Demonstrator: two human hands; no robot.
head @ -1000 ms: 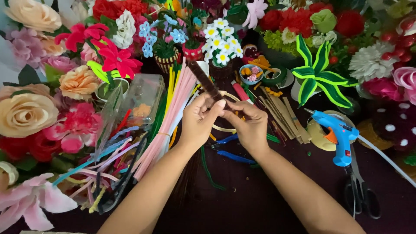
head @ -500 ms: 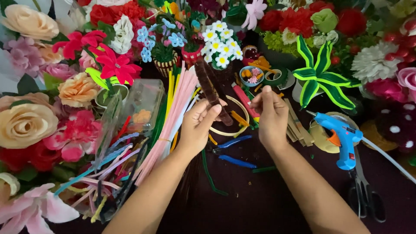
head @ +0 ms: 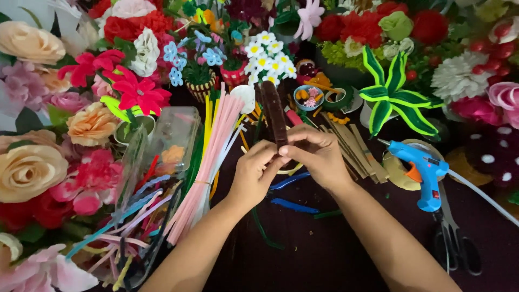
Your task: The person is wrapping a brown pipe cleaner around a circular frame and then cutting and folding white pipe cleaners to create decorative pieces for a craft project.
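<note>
A thick dark brown fuzzy stem, like a bundle of pipe cleaners, stands nearly upright over the middle of the dark table. My left hand and my right hand meet at its lower end, fingertips pinched around it. Under my hands lie blue-handled pliers and a green pipe cleaner. A bundle of pink pipe cleaners lies just left of my left hand.
Handmade flowers ring the table on the left and along the back. A blue glue gun rests at right on a tape roll, with black scissors below it. Tan sticks and a clear plastic box lie nearby.
My hands were apart half a second ago, the right one open over the table. They have come back together on the brown stem, which now stands more upright.
</note>
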